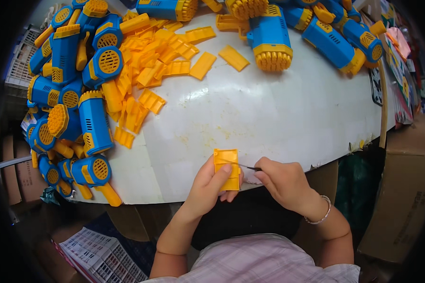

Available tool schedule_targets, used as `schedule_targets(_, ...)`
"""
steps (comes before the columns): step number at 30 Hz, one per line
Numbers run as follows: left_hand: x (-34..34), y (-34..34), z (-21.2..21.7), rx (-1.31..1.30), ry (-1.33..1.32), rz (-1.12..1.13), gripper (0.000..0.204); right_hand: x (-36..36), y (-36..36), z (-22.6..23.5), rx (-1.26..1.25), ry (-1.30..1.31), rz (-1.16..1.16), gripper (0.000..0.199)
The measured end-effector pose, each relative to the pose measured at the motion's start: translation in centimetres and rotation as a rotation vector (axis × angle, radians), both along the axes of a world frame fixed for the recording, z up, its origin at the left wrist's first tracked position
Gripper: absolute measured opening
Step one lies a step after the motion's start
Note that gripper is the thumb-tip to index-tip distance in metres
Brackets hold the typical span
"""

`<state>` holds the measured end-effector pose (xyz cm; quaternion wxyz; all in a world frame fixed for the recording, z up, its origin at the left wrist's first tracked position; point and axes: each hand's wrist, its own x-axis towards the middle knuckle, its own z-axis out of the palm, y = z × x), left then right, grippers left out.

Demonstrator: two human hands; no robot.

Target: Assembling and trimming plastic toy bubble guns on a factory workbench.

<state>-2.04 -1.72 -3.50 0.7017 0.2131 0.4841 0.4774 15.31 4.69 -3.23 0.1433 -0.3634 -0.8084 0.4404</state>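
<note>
My left hand [209, 181] is closed round a yellow ribbed plastic cover [230, 178], thumb on its face and fingers behind it. The cover is held up near the table's front edge, its ribbed inner side showing. My right hand [285, 184], with a bracelet at the wrist, grips a slim pointed metal tool [246, 167] with a dark handle. The tool's thin end lies over the cover's upper part; whether it is a blade or tweezers I cannot tell. My right fingers hide most of the handle.
A heap of similar yellow covers [156, 56] lies at the far left. Blue and yellow bubble-gun-like toys [95, 120] are piled along the left, with more toys [271, 40] at the back. A phone [376, 86] rests by the right edge; cardboard boxes [399, 198] stand beyond.
</note>
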Motion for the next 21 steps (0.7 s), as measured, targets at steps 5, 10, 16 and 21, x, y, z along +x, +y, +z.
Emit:
schedule_targets(5,-0.1,-0.1,0.0,-0.054,0.008,-0.017,0.018,-0.6,0.2,0.9,0.136,-0.187,0.119,0.019)
schedule_targets(10,-0.4,-0.3,-0.2,-0.07,0.007,-0.04,0.018,-0.6,1.4,-0.3,0.155,-0.201,0.004,0.019)
schedule_targets(16,-0.5,0.6,0.3,-0.067,-0.207,-0.01,0.022,-0.5,1.1,1.0,0.102,-0.099,0.123,0.017)
schedule_targets(21,-1.0,0.1,0.0,-0.107,-0.287,-0.046,0.019,-0.1,1.5,0.8,0.148,0.001,0.107,0.016)
